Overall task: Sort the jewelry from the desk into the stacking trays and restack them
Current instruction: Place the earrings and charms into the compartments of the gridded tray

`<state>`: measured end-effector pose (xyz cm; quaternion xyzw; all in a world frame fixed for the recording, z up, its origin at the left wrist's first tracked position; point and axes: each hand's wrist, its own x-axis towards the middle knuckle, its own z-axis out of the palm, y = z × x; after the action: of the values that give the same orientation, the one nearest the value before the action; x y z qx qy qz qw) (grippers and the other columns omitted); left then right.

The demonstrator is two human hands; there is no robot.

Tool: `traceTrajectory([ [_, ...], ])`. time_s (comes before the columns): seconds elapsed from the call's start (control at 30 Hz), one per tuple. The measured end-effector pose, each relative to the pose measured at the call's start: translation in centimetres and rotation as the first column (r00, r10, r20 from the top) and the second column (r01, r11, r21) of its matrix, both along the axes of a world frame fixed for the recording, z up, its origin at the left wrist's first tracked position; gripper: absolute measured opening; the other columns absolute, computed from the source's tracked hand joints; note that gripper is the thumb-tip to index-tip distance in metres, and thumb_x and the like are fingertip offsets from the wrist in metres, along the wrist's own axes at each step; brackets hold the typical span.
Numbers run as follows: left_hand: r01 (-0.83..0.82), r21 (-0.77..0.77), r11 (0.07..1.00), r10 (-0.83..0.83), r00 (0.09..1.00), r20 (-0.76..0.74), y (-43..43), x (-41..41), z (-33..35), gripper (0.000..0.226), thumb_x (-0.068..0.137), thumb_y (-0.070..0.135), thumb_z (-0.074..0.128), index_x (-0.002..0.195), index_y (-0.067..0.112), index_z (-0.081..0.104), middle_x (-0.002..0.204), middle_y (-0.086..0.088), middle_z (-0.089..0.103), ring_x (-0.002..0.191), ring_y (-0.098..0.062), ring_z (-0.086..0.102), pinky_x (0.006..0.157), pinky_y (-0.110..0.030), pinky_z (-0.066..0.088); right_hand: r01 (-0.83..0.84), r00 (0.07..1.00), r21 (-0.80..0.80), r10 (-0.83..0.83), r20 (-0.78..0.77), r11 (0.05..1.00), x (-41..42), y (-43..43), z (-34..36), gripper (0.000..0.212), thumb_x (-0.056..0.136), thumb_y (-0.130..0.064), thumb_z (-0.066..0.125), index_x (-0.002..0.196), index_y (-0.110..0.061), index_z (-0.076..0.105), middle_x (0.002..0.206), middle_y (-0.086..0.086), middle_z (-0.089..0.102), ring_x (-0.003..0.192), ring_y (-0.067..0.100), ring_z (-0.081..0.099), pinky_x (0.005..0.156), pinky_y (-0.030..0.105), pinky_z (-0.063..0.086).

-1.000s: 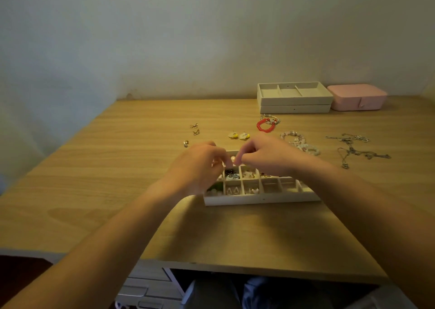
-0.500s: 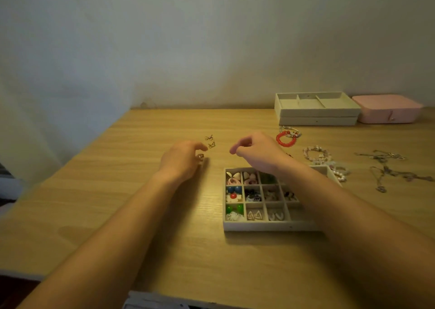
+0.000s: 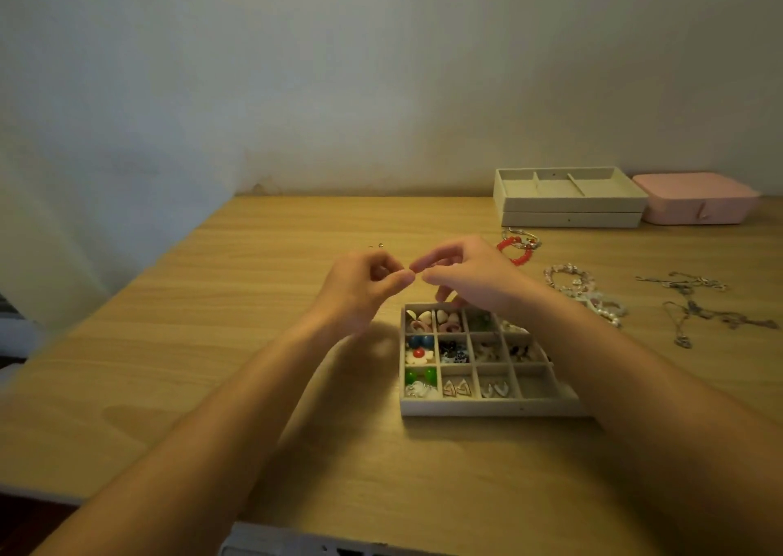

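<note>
A beige grid tray (image 3: 487, 407) lies on the desk with earrings in most of its compartments. Just beyond its far left corner my left hand (image 3: 360, 288) hovers with thumb and forefinger pinched on a small earring, which is too small to make out. My right hand (image 3: 470, 276) is beside it, its forefinger and thumb meeting the left fingertips; whether it grips the piece is unclear. Two tiny earrings (image 3: 376, 245) lie on the desk further back. A red bracelet (image 3: 517, 250), pearl bracelets (image 3: 587, 291) and thin necklaces (image 3: 695, 301) lie to the right.
Two stacked beige trays (image 3: 570, 210) stand at the back right against the wall, the top one divided into three parts. A pink box (image 3: 695, 199) sits beside them. The wooden desk (image 3: 212, 343) ends at a left edge and a near edge.
My left hand has lifted from the desk where a small earring lay and moved right. My right hand has come left to meet it. The view has shifted slightly.
</note>
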<state>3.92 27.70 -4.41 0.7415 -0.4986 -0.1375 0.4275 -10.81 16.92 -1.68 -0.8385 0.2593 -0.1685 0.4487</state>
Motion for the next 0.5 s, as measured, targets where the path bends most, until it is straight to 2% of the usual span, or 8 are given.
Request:
traceTrajectory([
  [0.07, 0.070, -0.030, 0.997, -0.073, 0.988, -0.132, 0.4, -1.0, 0.7, 0.010, 0.093, 0.026, 0.070, 0.088, 0.018, 0.068, 0.078, 0.000, 0.069, 0.071, -0.013, 0.062, 0.065, -0.031, 0.052, -0.039, 0.999, 0.075, 0.037, 0.034, 0.996, -0.7, 0.5, 0.3, 0.007, 0.098, -0.022, 0.067, 0.101, -0.029, 0.069, 0.097, -0.002, 0.072, 0.079, 0.013, 0.072, 0.073, 0.033, 0.064],
  [0.17, 0.140, -0.099, 0.985, -0.166, 0.923, -0.346, 1.2, -2.6, 1.7, 0.010, 0.093, 0.018, 0.068, 0.090, 0.009, 0.067, 0.075, -0.004, 0.070, 0.066, -0.014, 0.065, 0.063, -0.028, 0.055, -0.074, 0.993, 0.191, 0.056, 0.101, 0.979, -2.5, 0.8, 1.0, 0.011, 0.095, -0.020, 0.070, 0.106, -0.019, 0.069, 0.098, 0.004, 0.076, 0.084, 0.016, 0.075, 0.077, 0.033, 0.064],
  [0.3, 0.155, -0.191, 0.969, -0.234, 0.823, -0.517, 1.9, -4.3, 2.3, 0.022, 0.082, 0.022, 0.075, 0.093, 0.005, 0.065, 0.075, -0.009, 0.071, 0.065, -0.017, 0.065, 0.063, -0.027, 0.056, -0.134, 0.983, 0.314, 0.086, 0.160, 0.940, -4.9, 0.4, 1.3, 0.018, 0.093, -0.013, 0.071, 0.110, -0.007, 0.069, 0.099, 0.009, 0.077, 0.092, 0.025, 0.075, 0.078, 0.032, 0.062],
  [0.37, 0.156, -0.227, 0.961, -0.265, 0.754, -0.602, 2.0, -5.1, 2.5, 0.028, 0.078, 0.024, 0.074, 0.097, 0.004, 0.065, 0.082, -0.011, 0.073, 0.070, -0.020, 0.068, 0.065, -0.026, 0.058, -0.149, 0.982, 0.339, 0.098, 0.164, 0.929, -5.9, 0.1, 1.3, 0.018, 0.094, -0.012, 0.070, 0.111, -0.006, 0.068, 0.098, 0.008, 0.078, 0.090, 0.023, 0.075, 0.079, 0.032, 0.061],
  [0.47, 0.186, -0.295, 0.937, -0.346, 0.602, -0.719, 2.0, -6.3, 2.6, 0.023, 0.082, 0.014, 0.069, 0.102, 0.001, 0.066, 0.090, -0.017, 0.073, 0.075, -0.021, 0.071, 0.065, -0.023, 0.060, -0.137, 0.983, 0.346, 0.086, 0.160, 0.928, -7.4, -0.2, 1.4, 0.020, 0.093, -0.015, 0.070, 0.111, -0.006, 0.067, 0.095, 0.004, 0.078, 0.086, 0.021, 0.074, 0.078, 0.033, 0.060],
  [0.5, 0.192, -0.302, 0.934, -0.356, 0.577, -0.735, 2.0, -6.5, 2.6, 0.023, 0.083, 0.012, 0.068, 0.102, 0.001, 0.067, 0.091, -0.018, 0.073, 0.076, -0.021, 0.071, 0.067, -0.023, 0.061, -0.134, 0.984, 0.351, 0.082, 0.160, 0.927, -7.7, -0.3, 1.4, 0.020, 0.093, -0.016, 0.070, 0.111, -0.006, 0.067, 0.096, 0.005, 0.078, 0.086, 0.022, 0.074, 0.077, 0.033, 0.060],
])
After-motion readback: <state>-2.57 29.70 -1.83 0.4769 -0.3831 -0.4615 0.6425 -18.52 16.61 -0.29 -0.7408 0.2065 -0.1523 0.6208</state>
